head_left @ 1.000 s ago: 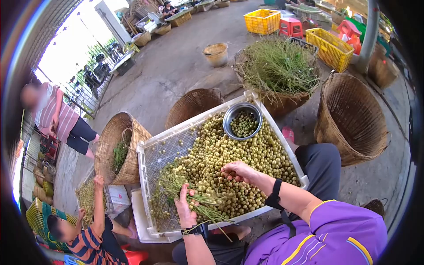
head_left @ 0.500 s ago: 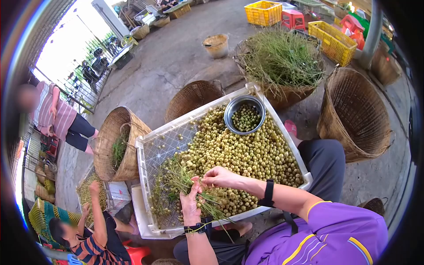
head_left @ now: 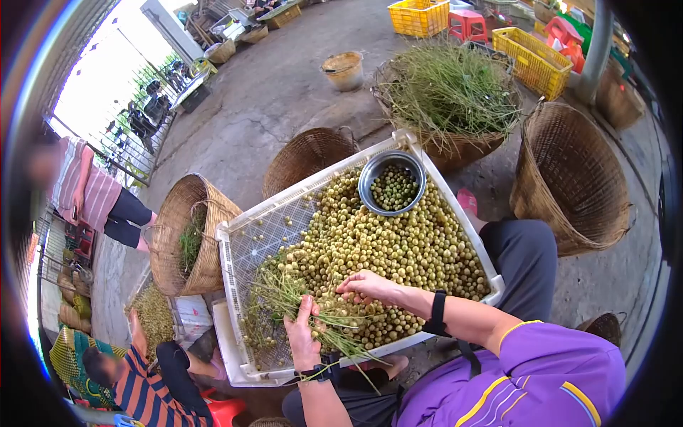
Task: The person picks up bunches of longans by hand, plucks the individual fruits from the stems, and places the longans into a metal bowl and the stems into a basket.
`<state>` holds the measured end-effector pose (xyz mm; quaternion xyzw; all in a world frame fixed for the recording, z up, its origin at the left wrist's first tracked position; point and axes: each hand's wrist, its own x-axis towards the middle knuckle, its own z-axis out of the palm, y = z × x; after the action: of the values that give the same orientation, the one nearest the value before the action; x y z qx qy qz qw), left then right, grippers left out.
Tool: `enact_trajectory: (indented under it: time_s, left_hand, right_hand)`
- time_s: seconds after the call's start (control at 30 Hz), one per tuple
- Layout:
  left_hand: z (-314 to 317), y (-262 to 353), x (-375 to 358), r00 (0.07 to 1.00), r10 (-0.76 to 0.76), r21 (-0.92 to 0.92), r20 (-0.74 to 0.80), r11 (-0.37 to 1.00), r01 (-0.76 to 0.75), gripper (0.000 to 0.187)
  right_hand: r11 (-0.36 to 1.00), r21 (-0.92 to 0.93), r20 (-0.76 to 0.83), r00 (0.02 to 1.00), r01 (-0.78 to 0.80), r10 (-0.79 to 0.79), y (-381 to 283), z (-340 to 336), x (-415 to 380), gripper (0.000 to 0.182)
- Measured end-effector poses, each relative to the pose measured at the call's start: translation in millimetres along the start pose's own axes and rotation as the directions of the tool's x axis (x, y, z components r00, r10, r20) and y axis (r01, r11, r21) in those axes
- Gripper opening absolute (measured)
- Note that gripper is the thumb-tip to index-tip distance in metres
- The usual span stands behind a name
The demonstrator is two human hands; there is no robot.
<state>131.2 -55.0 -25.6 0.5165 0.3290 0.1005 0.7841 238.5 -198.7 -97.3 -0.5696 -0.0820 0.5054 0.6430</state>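
Note:
A white plastic crate (head_left: 240,302) lies across my lap, heaped with small yellow-green round fruits (head_left: 398,245). My left hand (head_left: 302,336) grips a bunch of green stems (head_left: 284,293) with fruits on them at the crate's near edge. My right hand (head_left: 368,286) rests on the fruit heap just right of the bunch, fingers curled on fruits at the stems. A metal bowl (head_left: 392,183) holding some fruits sits on the heap at the crate's far corner.
Woven baskets stand around: one piled with green stems (head_left: 448,92), one to the right (head_left: 569,178), one beyond the crate (head_left: 307,158), one on the left (head_left: 186,235). A person in a striped shirt (head_left: 146,388) squats lower left; another person (head_left: 85,192) stands far left. Yellow crates (head_left: 532,62) lie behind.
My right hand drew in from the heap to the stem bunch, then shifted slightly right. The squatting person's raised arm has come down.

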Motion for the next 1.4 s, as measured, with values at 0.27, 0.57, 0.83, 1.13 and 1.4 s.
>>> enact_trajectory:
  time_s: [0.27, 0.57, 0.83, 1.13, 1.4]
  left_hand:
    - [-6, -4, 21, 0.956, -0.143, -0.270, 0.257, 0.939, 0.213, 0.015]
    - [-21, -30, 44, 0.986, 0.158, 0.267, -0.047, 0.953, -0.140, 0.015]
    - [-13, -19, 45, 0.988, 0.147, 0.149, -0.043, 0.979, -0.140, 0.014]
    - [-6, -22, 49, 0.995, -0.083, 0.118, -0.058, 0.989, 0.090, 0.039]
    - [1, -12, 43, 0.990, 0.012, 0.242, 0.143, 0.969, -0.047, 0.017]
  right_hand:
    - [0.916, 0.117, 0.349, 0.847, 0.385, -0.401, 3, 14, 15, 0.044]
    - [0.525, -0.733, 0.120, 0.842, 0.433, -0.527, -24, 11, -3, 0.022]
    - [0.652, -0.653, 0.108, 0.899, 0.387, -0.425, -25, -9, 4, 0.022]
    - [0.734, -0.429, 0.262, 0.850, 0.526, -0.457, -26, -4, 3, 0.024]
    - [0.588, -0.644, 0.248, 0.860, 0.490, -0.446, -39, -12, -21, 0.028]
